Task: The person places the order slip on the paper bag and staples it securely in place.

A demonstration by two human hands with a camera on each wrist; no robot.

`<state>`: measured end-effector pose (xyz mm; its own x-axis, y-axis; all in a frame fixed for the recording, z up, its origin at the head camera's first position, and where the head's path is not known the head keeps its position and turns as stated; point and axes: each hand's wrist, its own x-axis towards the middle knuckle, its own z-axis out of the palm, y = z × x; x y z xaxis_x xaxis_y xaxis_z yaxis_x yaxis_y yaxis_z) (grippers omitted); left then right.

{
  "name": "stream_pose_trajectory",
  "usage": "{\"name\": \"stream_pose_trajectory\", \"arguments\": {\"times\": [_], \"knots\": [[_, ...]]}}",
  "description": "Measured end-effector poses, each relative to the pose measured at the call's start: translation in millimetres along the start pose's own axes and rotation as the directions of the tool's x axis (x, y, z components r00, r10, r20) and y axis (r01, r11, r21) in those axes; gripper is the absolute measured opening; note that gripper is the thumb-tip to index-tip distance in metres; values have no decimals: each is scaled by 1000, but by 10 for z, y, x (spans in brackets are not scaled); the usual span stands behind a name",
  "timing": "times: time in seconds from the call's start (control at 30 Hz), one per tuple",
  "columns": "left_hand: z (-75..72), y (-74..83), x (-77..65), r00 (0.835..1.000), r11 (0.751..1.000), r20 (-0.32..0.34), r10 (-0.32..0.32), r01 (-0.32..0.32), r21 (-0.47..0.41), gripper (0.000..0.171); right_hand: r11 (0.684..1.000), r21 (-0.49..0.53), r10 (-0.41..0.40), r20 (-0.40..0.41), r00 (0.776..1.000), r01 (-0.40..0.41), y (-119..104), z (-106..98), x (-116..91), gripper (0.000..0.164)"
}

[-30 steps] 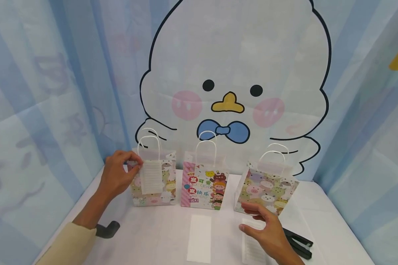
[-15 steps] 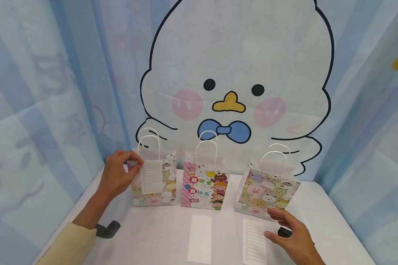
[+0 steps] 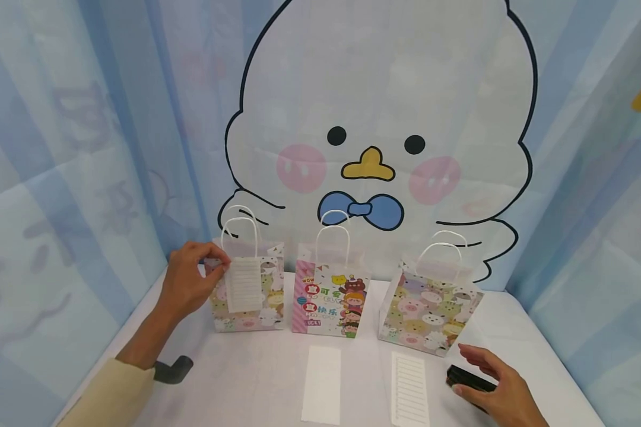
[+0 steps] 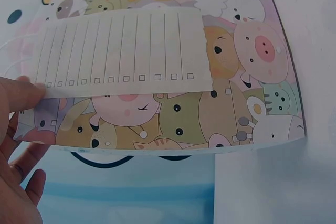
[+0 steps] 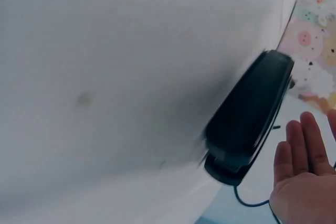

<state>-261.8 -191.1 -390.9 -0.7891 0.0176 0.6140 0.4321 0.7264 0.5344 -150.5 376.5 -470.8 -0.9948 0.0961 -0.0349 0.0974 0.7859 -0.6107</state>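
At the left paper bag [image 3: 275, 290], printed with cartoon animals, my left hand [image 3: 187, 281] pinches a lined paper slip [image 3: 244, 284] by its upper left corner. The slip lies against the bag's front face; in the left wrist view it shows ruled lines with small boxes, and my thumb [image 4: 23, 94] is on its edge. A black stapler [image 5: 252, 114] lies on the table at the right, partly behind my right hand [image 3: 507, 391] in the head view. That hand's fingers are loosely extended beside the stapler, with a gap to it in the right wrist view.
A middle bag [image 3: 326, 302] with Chinese lettering and a right animal-print bag [image 3: 427, 311] stand upright with white handles. In front lie a plain white slip [image 3: 321, 385] and a lined slip [image 3: 409, 388] on the white table. A cartoon-printed curtain [image 3: 374, 89] hangs behind.
My right hand has moved right, from over the lined slip to beside the stapler, uncovering that slip. My left hand holds the other slip at the left bag as before.
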Motion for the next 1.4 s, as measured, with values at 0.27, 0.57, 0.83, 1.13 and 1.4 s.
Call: {"name": "stream_pose_trajectory", "arguments": {"times": [0.27, 0.57, 0.83, 1.13, 1.4], "knots": [[-24, -9, -5, 1000, 1000, -3, -11, 11, 4, 16, 999, -35, 24, 28, 999, -23, 197, -44, 18, 95], [-31, -14, -4, 1000, 1000, -7, -12, 12, 4, 16, 996, -71, 55, 55, 997, -51, 364, -45, 75, 95], [-30, -19, -6, 1000, 1000, -7, -7, 7, 4, 16, 987, -101, 132, 85, 988, -123, 460, -26, 98, 97], [-22, -25, -2, 1000, 1000, -2, -19, 19, 5, 16, 969, -143, 221, 118, 968, -203, 566, -55, 112, 94], [13, -30, 8, 1000, 1000, -5, 7, -7, 4, 17, 966, -195, 195, 121, 973, -169, 620, -65, 150, 91]]}}
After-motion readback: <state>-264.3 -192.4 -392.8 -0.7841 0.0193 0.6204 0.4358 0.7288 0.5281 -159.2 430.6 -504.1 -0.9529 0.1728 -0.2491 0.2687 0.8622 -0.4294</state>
